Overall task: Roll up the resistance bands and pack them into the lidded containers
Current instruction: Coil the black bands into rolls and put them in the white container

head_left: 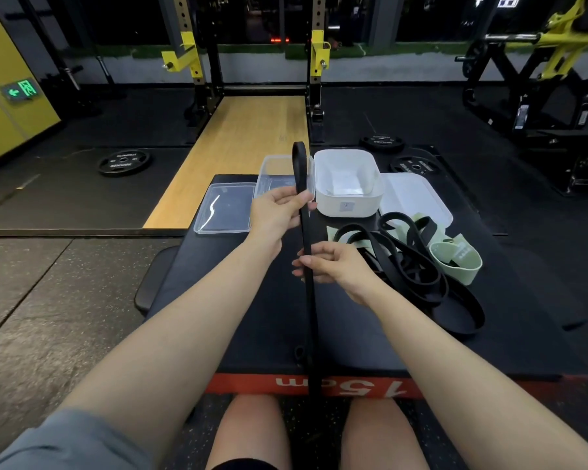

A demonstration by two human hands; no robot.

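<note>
A black padded platform (238,300) with a red front edge marked "15cm" stands on the dark rubber floor. Behind it a light wooden lifting board (245,144) lies inside a black and yellow squat rack (197,62). Black round weight plates lie on the floor, one at the left (123,161) and two at the right (382,142). A green exit sign (21,90) hangs on the yellow wall.

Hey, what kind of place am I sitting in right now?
Most likely a gym's weights area. A black and yellow steel squat rack stands ahead over a wooden lifting platform, round black weight plates lie on the dark rubber floor, and another yellow-framed machine stands at right.
</note>
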